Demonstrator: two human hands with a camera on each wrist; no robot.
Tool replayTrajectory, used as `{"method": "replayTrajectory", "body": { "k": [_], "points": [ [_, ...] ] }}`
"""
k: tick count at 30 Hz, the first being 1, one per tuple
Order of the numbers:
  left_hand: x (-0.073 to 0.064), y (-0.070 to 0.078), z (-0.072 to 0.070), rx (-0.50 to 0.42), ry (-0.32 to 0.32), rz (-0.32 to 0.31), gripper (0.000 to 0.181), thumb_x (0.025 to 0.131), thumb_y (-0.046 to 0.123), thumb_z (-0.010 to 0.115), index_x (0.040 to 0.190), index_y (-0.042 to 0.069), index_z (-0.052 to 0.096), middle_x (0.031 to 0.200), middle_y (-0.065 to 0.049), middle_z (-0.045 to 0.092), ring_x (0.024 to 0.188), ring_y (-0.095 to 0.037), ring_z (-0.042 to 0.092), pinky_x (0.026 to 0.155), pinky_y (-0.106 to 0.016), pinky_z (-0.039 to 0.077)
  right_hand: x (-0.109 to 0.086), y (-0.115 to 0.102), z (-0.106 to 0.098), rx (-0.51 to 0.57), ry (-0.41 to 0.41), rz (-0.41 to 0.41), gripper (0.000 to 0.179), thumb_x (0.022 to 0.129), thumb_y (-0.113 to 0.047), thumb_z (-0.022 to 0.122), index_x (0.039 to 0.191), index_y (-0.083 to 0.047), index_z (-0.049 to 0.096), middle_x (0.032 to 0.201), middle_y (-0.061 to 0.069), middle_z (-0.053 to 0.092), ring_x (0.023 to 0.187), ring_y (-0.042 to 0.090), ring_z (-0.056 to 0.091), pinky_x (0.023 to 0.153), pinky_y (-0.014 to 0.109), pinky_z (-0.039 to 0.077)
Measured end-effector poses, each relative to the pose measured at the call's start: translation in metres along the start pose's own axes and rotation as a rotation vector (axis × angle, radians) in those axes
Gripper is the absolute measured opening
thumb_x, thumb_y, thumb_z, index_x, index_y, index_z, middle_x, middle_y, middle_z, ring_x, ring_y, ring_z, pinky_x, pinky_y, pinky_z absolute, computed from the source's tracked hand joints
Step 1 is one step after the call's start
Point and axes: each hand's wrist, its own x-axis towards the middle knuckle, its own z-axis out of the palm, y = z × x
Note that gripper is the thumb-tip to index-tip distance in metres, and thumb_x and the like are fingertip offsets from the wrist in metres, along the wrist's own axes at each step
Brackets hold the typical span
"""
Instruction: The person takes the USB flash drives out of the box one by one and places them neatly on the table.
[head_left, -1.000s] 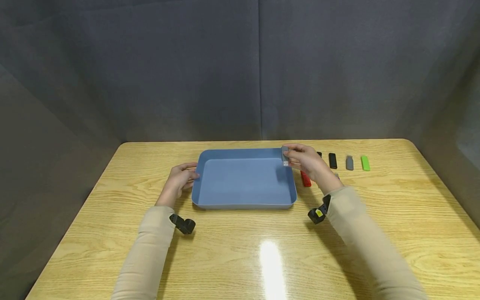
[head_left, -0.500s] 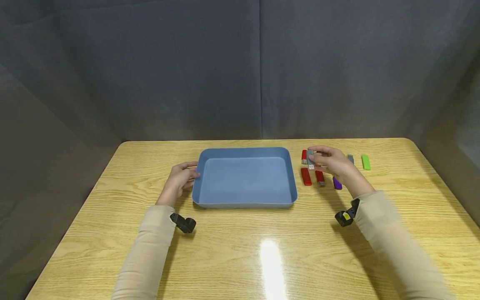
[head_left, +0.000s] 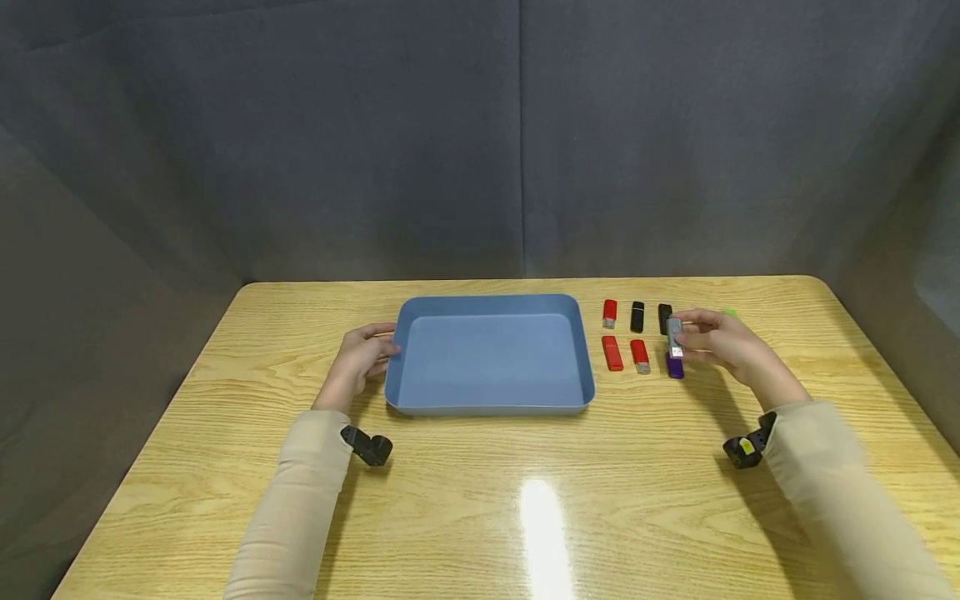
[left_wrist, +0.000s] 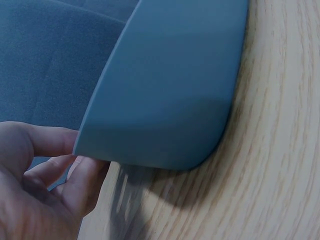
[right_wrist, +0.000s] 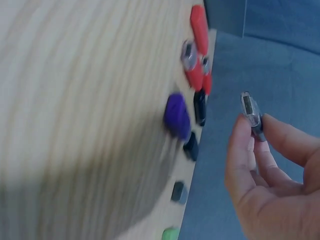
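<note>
A grey USB stick (head_left: 676, 337) with its metal plug showing is pinched between thumb and fingers of my right hand (head_left: 723, 346), raised above the table. In the right wrist view the plug end of the USB stick (right_wrist: 251, 110) points up and away from the fingertips. Beneath it lies a purple USB stick (head_left: 674, 366), partly overlapped in the head view. My left hand (head_left: 362, 362) grips the left wall of a shallow blue tray (head_left: 489, 412), its thumb over the rim. The left wrist view shows the fingers at the corner of the tray (left_wrist: 165, 100).
Right of the tray lie red USB sticks (head_left: 612, 353) and black ones (head_left: 637, 317) in two rows. A green USB stick (head_left: 730, 312) is mostly hidden behind my right hand. Another grey stick (right_wrist: 179, 191) shows in the right wrist view. A dark curtain (head_left: 375, 167) hangs behind the table.
My right hand has carried the grey USB stick from over the tray's right edge rightward, past the red and black sticks, uncovering them. The left hand and tray stay put.
</note>
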Motion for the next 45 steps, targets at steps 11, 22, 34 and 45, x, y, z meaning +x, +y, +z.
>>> {"method": "replayTrajectory", "body": {
  "k": [11, 22, 34, 45],
  "points": [
    [-0.001, 0.0, 0.001, -0.011, -0.01, -0.006, 0.051, 0.092, 0.002, 0.053, 0.143, 0.007, 0.043, 0.14, -0.019, 0.05, 0.081, -0.001, 0.06, 0.065, -0.013, 0.05, -0.011, 0.024, -0.02, -0.026, -0.014, 0.033, 0.058, 0.1, -0.007, 0.043, 0.146, 0.013, 0.015, 0.101, -0.007, 0.051, 0.083, -0.008, 0.057, 0.081, 0.015, 0.054],
    [-0.001, 0.0, 0.0, -0.015, -0.013, -0.01, 0.052, 0.092, 0.003, 0.054, 0.143, 0.007, 0.043, 0.141, -0.019, 0.049, 0.085, -0.004, 0.059, 0.066, -0.013, 0.05, -0.011, 0.038, -0.026, -0.008, -0.006, 0.068, 0.063, 0.096, -0.004, 0.051, 0.145, 0.014, 0.017, 0.098, -0.006, 0.052, 0.081, -0.006, 0.058, 0.079, 0.017, 0.055],
    [-0.001, 0.0, -0.001, -0.006, -0.007, -0.018, 0.052, 0.093, 0.004, 0.054, 0.143, 0.008, 0.043, 0.142, -0.018, 0.05, 0.083, -0.002, 0.058, 0.064, -0.013, 0.049, -0.007, 0.046, -0.031, 0.034, -0.014, 0.077, 0.05, 0.093, -0.006, 0.058, 0.138, 0.005, 0.04, 0.089, -0.014, 0.056, 0.079, -0.006, 0.06, 0.077, 0.018, 0.056],
    [-0.001, 0.0, 0.0, -0.005, -0.002, -0.013, 0.051, 0.092, 0.003, 0.054, 0.142, 0.007, 0.044, 0.14, -0.017, 0.052, 0.086, -0.004, 0.061, 0.066, -0.013, 0.05, -0.01, 0.038, -0.025, -0.047, 0.011, 0.091, 0.059, 0.094, -0.002, 0.053, 0.14, 0.02, 0.022, 0.083, -0.016, 0.056, 0.076, -0.008, 0.059, 0.077, 0.018, 0.056]
  ]
}}
